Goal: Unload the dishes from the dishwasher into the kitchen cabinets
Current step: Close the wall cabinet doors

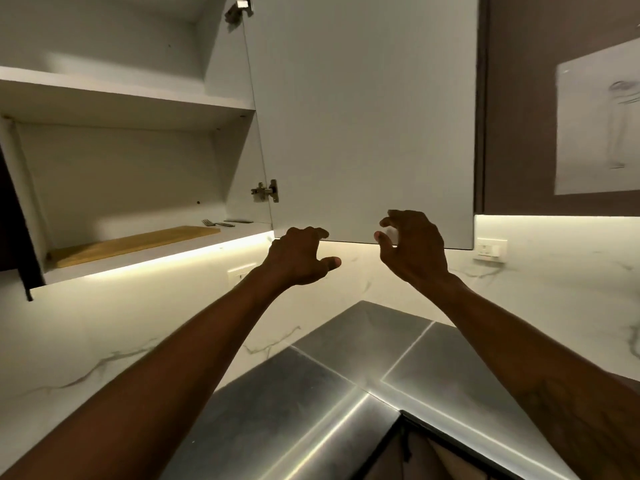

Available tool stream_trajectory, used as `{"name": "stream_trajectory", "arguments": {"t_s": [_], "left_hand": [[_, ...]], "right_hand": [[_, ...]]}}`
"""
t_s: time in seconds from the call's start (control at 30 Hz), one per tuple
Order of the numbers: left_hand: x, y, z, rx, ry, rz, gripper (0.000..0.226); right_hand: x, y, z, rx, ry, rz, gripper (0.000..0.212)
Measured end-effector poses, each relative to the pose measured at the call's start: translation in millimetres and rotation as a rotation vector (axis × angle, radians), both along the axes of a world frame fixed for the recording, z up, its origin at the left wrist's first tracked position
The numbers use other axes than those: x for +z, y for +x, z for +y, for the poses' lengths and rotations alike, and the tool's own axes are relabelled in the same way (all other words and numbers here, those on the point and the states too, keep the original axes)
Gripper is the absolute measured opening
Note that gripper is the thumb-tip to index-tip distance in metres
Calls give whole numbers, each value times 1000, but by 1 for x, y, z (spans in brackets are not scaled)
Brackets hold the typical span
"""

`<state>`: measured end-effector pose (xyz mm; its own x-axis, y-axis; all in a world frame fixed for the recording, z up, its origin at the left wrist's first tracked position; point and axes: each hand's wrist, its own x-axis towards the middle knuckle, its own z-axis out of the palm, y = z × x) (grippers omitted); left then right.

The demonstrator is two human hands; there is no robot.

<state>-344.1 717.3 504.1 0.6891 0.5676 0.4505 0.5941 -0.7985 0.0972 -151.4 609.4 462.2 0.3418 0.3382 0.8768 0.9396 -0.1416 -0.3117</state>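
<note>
1. We look up into an open wall cabinet point(114, 174); its pale door point(363, 116) is swung out toward us and hangs on a metal hinge point(265, 191).
2. Our left hand point(299, 259) is raised to the door's bottom edge. Its fingers point(313, 233) are curled up against that edge and the thumb sticks out below. We cannot tell whether this grip actually hooks the door or only touches it.
3. Our right hand point(414, 247) is just beside it, in front of the same bottom edge. Its grip is loose and claw-like, with thumb and fingers apart and nothing between them.
4. On the cabinet's lower shelf point(156, 254) a wooden board point(131, 244) lies flat along the front.
5. Behind the board's right end, toward the hinge side, a few forks point(214, 222) and other flat cutlery lie on the same shelf, apart from both hands.
6. The upper shelf point(121, 98) sits above, seen from underneath.
7. A light strip point(173, 259) glows under the cabinet onto the veined white wall point(104, 334).
8. A wall socket point(490, 249) sits just right of the door's lower corner.
9. Below our forearms runs a brushed steel tabletop point(311, 393), meeting at a corner.
</note>
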Motion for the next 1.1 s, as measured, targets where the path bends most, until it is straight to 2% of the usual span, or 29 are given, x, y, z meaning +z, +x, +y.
{"name": "stream_trajectory", "arguments": {"t_s": [0.1, 0.27, 0.4, 0.47, 0.53, 0.67, 0.87, 1.1], "left_hand": [[3, 26, -32, -94, 17, 0, 70], [11, 60, -74, -172, 105, -1, 70], [15, 71, -94, -169, 93, -32, 68], [14, 73, -103, -164, 80, -54, 67], [13, 74, -111, -156, 77, -56, 67], [11, 64, -121, -136, 85, -68, 65], [8, 36, -116, -139, 76, -122, 65], [-1, -16, -116, -260, 62, -238, 59]], "right_hand": [[0, 21, -38, -100, 15, 9, 29], [10, 41, -90, -149, 274, 109, 34], [16, 57, -102, -89, 102, 409, 46], [15, 59, -100, -48, 31, 491, 45], [12, 57, -98, -31, 43, 525, 45], [13, 47, -101, -49, 96, 513, 41], [2, 9, -109, -53, 224, 395, 33], [-6, -72, -112, 114, 370, 222, 28]]}}
